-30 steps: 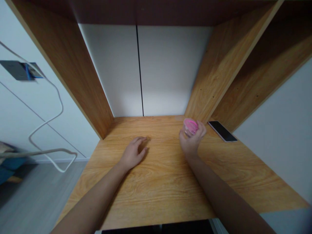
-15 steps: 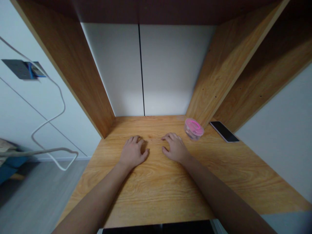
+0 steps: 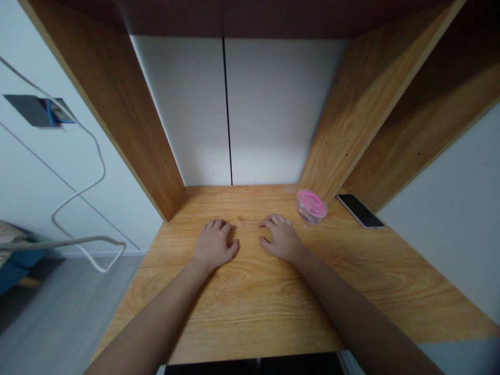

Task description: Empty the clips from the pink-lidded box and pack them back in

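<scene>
On the wood-grain desk (image 3: 242,307), my left hand (image 3: 214,244) rests palm down, its thumb held apart from slightly curled fingers and nothing in it. Across a short gap to the right lies my right hand (image 3: 282,238), also palm down and holding nothing, thumb and fingers apart. A round clear container with a pink lid (image 3: 311,203) stands just beyond and to the right of my right hand, not touching it. What is inside the container cannot be made out.
A dark-screened phone (image 3: 360,211) lies right of the container by an upright wooden panel (image 3: 332,140). Another wooden panel (image 3: 128,114) rises at the left. A white cable (image 3: 102,156) hangs near an open wall socket box (image 3: 54,112). A dark shelf (image 3: 234,18) spans overhead.
</scene>
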Available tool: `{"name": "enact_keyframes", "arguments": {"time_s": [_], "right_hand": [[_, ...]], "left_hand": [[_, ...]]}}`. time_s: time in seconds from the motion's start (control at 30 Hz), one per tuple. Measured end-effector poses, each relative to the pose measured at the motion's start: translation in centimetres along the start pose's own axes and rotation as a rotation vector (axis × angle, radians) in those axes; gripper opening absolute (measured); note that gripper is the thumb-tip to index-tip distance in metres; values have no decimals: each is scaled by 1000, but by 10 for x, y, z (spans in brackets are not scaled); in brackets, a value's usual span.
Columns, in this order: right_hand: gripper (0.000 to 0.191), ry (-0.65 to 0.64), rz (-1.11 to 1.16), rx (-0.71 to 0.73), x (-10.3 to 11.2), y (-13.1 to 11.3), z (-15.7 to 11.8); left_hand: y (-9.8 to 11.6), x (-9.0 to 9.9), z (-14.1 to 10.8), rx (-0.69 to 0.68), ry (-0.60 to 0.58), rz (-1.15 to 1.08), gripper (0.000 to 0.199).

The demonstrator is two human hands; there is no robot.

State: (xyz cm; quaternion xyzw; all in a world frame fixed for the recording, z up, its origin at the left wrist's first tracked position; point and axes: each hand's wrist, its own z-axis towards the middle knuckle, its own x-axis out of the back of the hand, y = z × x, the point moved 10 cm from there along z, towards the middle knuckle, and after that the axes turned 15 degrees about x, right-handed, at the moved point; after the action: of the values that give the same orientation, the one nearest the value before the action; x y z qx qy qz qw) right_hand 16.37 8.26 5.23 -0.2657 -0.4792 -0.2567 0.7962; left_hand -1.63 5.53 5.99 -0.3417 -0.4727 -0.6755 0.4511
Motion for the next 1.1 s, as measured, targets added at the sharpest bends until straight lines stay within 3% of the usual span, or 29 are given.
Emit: {"name": "enact_keyframes", "arguments": {"time_s": [1.1], "right_hand": [[30,4,48,7,0,3,-2]], "left_hand": [[3,-1,-1,32,-86,120,42]]}}
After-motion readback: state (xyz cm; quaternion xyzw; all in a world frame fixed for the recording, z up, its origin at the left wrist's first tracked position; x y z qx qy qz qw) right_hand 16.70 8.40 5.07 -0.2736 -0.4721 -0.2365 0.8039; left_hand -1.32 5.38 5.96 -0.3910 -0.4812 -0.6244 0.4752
